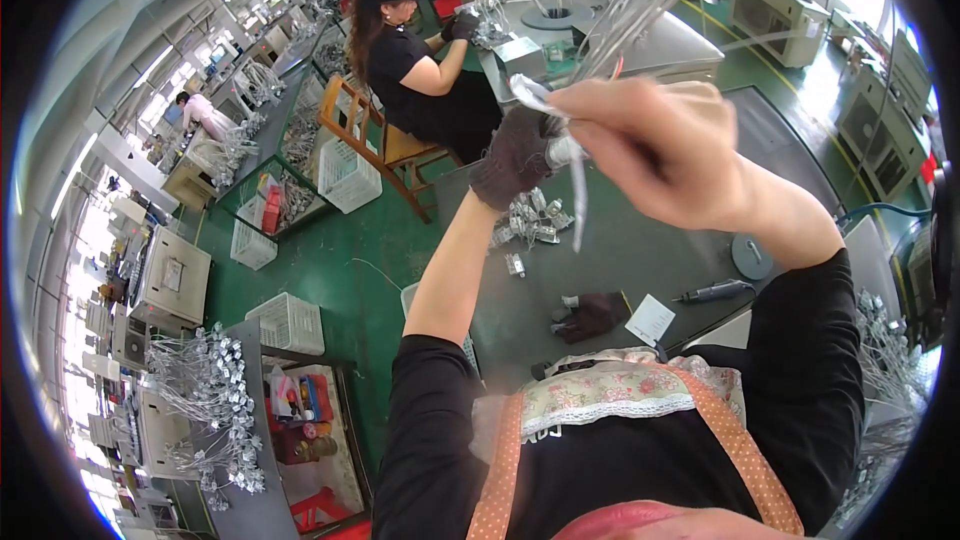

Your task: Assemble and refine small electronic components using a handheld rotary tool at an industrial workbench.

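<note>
One white strip [534, 97] is being held above a grey bench [625, 265].
Bare right hand [655, 145] is pinching the white strip; gloved left hand [513, 160] is sitting beside it, its grip being too hidden to tell; silver parts [540, 217] are lying below.

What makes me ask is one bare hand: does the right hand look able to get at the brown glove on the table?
Probably yes: the brown glove lies uncovered near the floral apron, though the right hand pinches a white strip it should release first.
</note>
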A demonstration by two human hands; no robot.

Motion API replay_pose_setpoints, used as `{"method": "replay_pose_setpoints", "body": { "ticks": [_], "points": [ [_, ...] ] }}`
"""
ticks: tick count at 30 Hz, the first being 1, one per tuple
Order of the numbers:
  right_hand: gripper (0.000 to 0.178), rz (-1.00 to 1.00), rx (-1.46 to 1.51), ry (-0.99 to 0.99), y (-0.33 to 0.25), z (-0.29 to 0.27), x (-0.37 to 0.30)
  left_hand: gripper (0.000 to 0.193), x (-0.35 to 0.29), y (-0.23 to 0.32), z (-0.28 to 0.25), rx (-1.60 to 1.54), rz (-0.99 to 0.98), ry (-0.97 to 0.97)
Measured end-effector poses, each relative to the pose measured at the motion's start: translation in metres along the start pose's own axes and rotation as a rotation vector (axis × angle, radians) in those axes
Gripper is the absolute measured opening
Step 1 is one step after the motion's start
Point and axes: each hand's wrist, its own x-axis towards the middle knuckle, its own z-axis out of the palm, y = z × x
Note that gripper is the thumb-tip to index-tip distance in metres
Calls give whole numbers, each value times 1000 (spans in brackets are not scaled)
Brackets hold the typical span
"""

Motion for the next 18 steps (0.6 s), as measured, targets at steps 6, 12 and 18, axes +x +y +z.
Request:
{"method": "replay_pose_setpoints", "body": {
  "ticks": [6,12,18],
  "points": [
    [13,227,-310,-377,59,23,-45,36,3,-3,16,-127,118,274],
    [13,325,-89,-296,48,28,-38,33,0,-89,64,-1437,33,340],
    [16,148,35,212,25,19,63,22,26,-62,52,-1490,-24,192]
  ]
}}
